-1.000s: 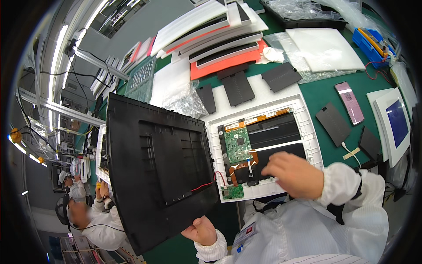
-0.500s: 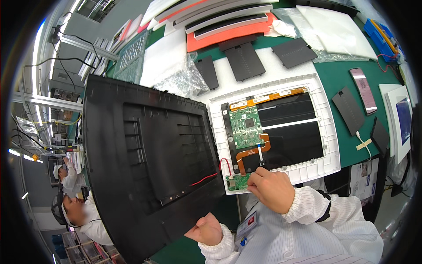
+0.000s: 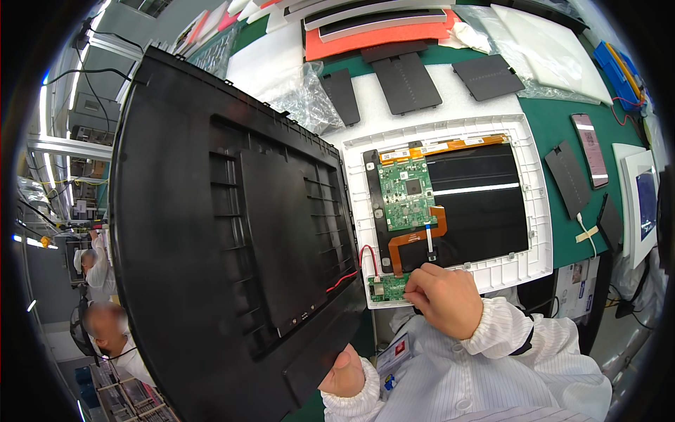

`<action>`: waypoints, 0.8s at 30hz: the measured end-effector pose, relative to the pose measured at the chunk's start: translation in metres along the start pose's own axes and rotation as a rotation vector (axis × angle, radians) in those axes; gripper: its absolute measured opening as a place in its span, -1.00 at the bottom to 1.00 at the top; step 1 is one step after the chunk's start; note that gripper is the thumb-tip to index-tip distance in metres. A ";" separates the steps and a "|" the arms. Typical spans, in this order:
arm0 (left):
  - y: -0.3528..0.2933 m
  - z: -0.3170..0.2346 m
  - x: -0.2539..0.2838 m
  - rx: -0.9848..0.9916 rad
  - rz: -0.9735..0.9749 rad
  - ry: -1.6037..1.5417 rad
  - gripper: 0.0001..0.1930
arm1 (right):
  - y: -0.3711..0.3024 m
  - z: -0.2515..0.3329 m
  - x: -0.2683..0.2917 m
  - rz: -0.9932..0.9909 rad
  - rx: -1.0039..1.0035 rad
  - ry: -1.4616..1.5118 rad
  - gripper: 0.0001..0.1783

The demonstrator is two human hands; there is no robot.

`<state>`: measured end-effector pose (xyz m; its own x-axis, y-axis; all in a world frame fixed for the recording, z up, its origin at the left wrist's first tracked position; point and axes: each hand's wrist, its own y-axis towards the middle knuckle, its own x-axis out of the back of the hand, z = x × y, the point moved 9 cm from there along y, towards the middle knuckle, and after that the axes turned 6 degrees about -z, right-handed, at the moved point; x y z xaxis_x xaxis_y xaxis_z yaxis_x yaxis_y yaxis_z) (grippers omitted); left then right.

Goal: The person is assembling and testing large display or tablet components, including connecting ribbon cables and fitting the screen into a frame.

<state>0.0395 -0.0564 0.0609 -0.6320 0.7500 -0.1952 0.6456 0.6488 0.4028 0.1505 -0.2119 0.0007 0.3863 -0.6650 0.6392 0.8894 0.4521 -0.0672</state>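
Observation:
My left hand (image 3: 344, 373) grips the lower edge of a large black plastic back cover (image 3: 281, 232), its fingers hidden behind it. The cover stands tilted up to the left of an opened white device frame (image 3: 540, 211). My right hand (image 3: 446, 299) is closed in a pinch at the right end of a small green circuit board (image 3: 383, 288) in the frame's lower left corner. Its fingertips hide what lies between them. A red wire (image 3: 368, 247) runs from this board toward the cover. Above it sit a larger green circuit board (image 3: 408, 193) and an orange flex cable (image 3: 415, 239).
Black flat panels (image 3: 406, 83) lie behind the frame on white foam. At the right are a phone (image 3: 589, 151), a black panel with a white cable (image 3: 568, 181) and a blue bin (image 3: 619, 74). A co-worker (image 3: 109, 330) is at the far left.
The black cover has tilted further upright and looms larger, with my left hand still on its edge. My right hand stays pinched at the small board. The whole view has shifted slightly.

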 end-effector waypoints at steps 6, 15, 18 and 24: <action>-0.003 0.000 0.007 0.010 -0.115 0.095 -0.47 | 0.002 -0.001 0.001 0.011 -0.029 0.011 -0.89; 0.000 -0.004 0.007 -0.016 -0.112 0.081 -0.47 | 0.001 0.002 -0.002 0.001 0.026 0.039 -0.93; 0.002 0.004 -0.001 -0.002 -0.026 0.002 -0.46 | 0.000 -0.003 -0.001 -0.007 0.016 0.017 -0.93; 0.003 0.002 0.000 0.019 -0.032 -0.040 -0.47 | -0.001 0.001 -0.001 -0.027 0.032 -0.011 -0.92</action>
<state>0.0423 -0.0544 0.0606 -0.6349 0.7332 -0.2435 0.6337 0.6745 0.3789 0.1493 -0.2112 0.0008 0.3599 -0.6707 0.6486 0.8909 0.4535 -0.0254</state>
